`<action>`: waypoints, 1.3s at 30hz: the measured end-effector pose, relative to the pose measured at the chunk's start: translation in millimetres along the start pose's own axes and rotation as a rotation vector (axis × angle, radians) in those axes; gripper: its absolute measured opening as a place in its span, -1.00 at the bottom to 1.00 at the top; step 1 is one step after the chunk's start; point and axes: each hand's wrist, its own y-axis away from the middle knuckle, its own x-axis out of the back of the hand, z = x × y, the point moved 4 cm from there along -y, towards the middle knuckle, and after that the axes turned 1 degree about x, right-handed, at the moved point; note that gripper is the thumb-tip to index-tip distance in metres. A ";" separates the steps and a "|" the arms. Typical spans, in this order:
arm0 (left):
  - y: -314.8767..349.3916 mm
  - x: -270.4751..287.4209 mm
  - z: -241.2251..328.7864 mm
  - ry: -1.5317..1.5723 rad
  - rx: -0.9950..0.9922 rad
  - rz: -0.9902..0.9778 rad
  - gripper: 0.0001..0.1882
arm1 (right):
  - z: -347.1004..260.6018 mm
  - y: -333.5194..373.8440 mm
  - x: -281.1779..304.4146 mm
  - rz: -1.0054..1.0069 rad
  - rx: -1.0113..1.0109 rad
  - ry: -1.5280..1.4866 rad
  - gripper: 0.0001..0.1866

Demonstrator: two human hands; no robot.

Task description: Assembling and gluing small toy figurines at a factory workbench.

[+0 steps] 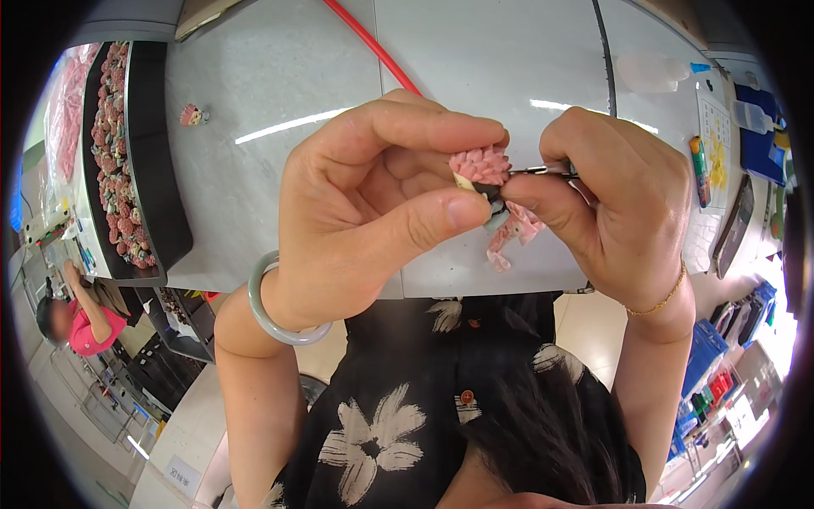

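Note:
My left hand (365, 187) is closed on a small figurine (481, 164) with spiky pink hair, pinching it between thumb and fingers. In my right hand (615, 187) is a thin metal-tipped tool (532, 170), gripped between thumb and bent forefinger. Its tip meets the right side of the pink hair; most of its shaft is hidden by my fingers, so its exact kind is unclear. Just below the figurine shows a pale pink piece (519, 225), partly behind my fingers; I cannot tell whether it is attached.
On the left, a long black tray (174, 161) holds many similar pink-haired pieces. One loose figurine (193, 114) lies on the grey table (254, 195). A red tube (373, 42) crosses the far side. Clear bottles (653, 72) stand at right. A person in pink (93, 327) is far left.

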 end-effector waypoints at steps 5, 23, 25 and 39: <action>0.3 -2.2 1.4 0.020 0.068 0.027 -0.57 | 1.3 -0.4 -0.3 -0.050 -0.014 -0.017 -0.63; 0.8 -2.9 1.7 0.030 0.045 -0.010 -0.55 | -1.5 0.8 5.4 0.019 0.041 0.049 -0.60; 0.7 -2.7 0.8 0.042 0.060 -0.001 -0.56 | -1.2 0.6 4.6 0.014 0.040 0.045 -0.60; 0.4 -4.1 0.1 0.043 0.084 0.001 -0.56 | 1.7 1.5 2.8 -0.042 0.034 -0.030 -0.61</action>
